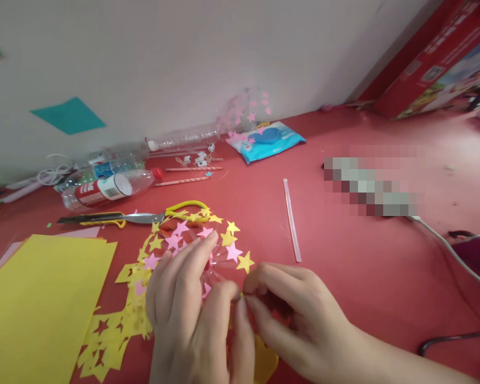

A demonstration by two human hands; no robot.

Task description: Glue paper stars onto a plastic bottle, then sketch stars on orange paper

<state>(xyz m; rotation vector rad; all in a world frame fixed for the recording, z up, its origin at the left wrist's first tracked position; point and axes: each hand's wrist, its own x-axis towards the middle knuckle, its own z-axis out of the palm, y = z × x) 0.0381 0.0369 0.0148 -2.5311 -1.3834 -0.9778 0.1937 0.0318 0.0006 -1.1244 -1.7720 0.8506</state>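
Observation:
My left hand [200, 314] lies over a clear plastic piece decorated with pink stars [234, 252] and yellow stars [246, 262]. Its thumb and index finger pinch a tiny yellow bit [242, 294] at the near edge. From the right, my right hand [292, 312] meets it with thumb and index fingertips closed on the same bit, most of which is hidden. Yellow paper scraps with star-shaped cutouts [108, 333] lie left of my left hand. Just beyond the piece are yellow-handled scissors [146, 218]. Under my hands, something yellow [266, 362] shows partly.
Yellow sheets [44, 304] cover the left front. Plastic bottles [112, 189], striped pencils [184, 181] and a blue wipes packet [268, 141] stand or lie toward the wall. A clear stick [292, 221] is right of centre; a white cable [452, 250] crosses the right side.

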